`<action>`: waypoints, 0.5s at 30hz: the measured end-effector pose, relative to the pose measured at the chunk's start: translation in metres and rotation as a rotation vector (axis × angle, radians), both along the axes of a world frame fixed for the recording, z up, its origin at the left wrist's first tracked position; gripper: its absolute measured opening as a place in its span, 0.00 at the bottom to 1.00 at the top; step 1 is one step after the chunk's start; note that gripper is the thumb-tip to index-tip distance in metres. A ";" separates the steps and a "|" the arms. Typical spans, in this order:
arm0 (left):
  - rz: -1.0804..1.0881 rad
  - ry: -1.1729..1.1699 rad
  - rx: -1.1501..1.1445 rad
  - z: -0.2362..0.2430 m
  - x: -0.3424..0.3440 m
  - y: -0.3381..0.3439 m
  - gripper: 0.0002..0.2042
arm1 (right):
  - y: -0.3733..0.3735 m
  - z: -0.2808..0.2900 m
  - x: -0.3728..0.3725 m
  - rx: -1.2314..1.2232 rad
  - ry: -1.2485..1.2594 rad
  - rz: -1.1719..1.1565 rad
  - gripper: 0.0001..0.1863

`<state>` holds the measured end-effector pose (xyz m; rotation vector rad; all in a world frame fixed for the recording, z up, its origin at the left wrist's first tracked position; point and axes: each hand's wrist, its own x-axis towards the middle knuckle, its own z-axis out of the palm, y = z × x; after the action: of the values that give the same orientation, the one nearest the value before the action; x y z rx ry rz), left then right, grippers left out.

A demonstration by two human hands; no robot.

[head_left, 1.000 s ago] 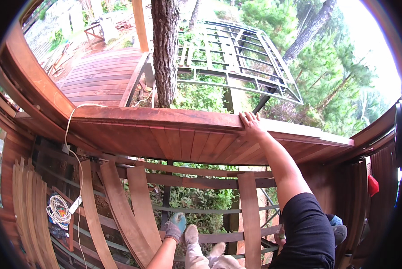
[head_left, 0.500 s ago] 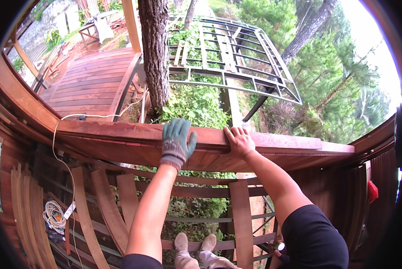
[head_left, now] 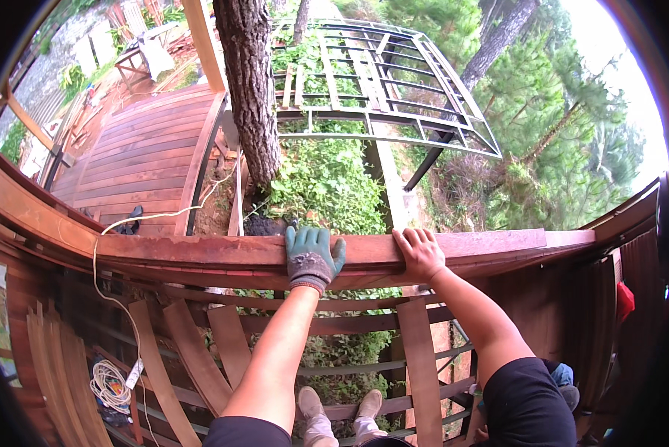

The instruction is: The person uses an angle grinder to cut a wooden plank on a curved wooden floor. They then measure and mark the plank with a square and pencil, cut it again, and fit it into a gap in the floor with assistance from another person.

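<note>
A reddish-brown wooden rail (head_left: 178,248) runs across in front of me, along the top of a planked wall. My left hand (head_left: 313,257), in a green and grey work glove, lies over its upper edge near the middle, fingers hooked over and thumb out to the right. My bare right hand (head_left: 421,254) grips the same rail a little farther right, its fingertips bent over the top. Both arms reach out nearly straight. The far side of the rail is hidden, and so are the undersides of my fingers.
Below, loose planks (head_left: 422,372) lie across open joists with plants showing through the gaps. A white cable (head_left: 96,272) hangs over the rail to a power strip (head_left: 134,372). Beyond stand a tree trunk (head_left: 248,97), a plank deck (head_left: 148,149) and a metal frame (head_left: 394,138). Another person (head_left: 563,380) is partly visible at lower right.
My view has shifted, so the rail sits lower and the far deck higher. Both hands stay on the rail. The other person at lower right has moved and shows more beside my right sleeve.
</note>
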<state>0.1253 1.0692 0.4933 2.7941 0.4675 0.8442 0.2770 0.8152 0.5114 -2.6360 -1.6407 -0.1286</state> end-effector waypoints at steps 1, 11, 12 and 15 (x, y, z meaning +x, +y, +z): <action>0.003 0.006 -0.001 0.001 0.000 0.000 0.14 | 0.000 0.002 0.000 0.005 0.001 0.005 0.63; -0.051 0.078 0.158 -0.003 0.010 0.006 0.14 | -0.001 -0.029 0.011 0.002 -0.035 -0.036 0.43; -0.083 0.052 0.191 -0.005 0.012 0.005 0.14 | -0.002 -0.033 0.012 0.067 -0.016 -0.023 0.37; -0.052 0.091 0.280 -0.013 0.013 0.001 0.14 | -0.001 -0.035 0.011 0.107 -0.099 -0.041 0.27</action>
<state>0.1388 1.0705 0.4799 3.0953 0.3089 0.8317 0.2878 0.8141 0.4763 -2.6231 -1.5600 -0.3434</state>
